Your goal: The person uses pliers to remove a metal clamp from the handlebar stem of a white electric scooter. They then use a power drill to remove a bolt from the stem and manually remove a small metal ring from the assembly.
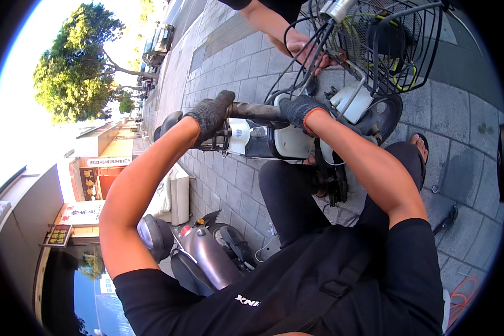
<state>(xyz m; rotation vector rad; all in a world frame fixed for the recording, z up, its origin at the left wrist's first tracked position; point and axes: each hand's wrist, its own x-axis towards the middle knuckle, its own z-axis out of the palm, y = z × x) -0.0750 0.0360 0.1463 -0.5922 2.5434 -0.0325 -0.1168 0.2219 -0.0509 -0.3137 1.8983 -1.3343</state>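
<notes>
My left hand (210, 116), in a dark grey knit glove with an orange cuff, is closed round one end of a dark, worn bar-like part (257, 111) of a white electric bike (293, 142). At the other end of that part, my right hand (301, 110), gloved alike, is closed on it too; its fingertips are partly hidden. Beyond my right hand, another person's bare hands (315, 54) work among loose black cables (285, 78) beside the bike's black wire basket (414, 42). A white front cover (351, 103) and the front wheel (387, 116) show below the basket.
A grey scooter (210, 255) stands close at my lower left, near a pale sofa (178, 193). Grey paving (241, 185) surrounds the bike. Orange cord (462, 299) lies at lower right. Shopfronts (89, 185) line the left; parked cars (161, 42) stand farther off.
</notes>
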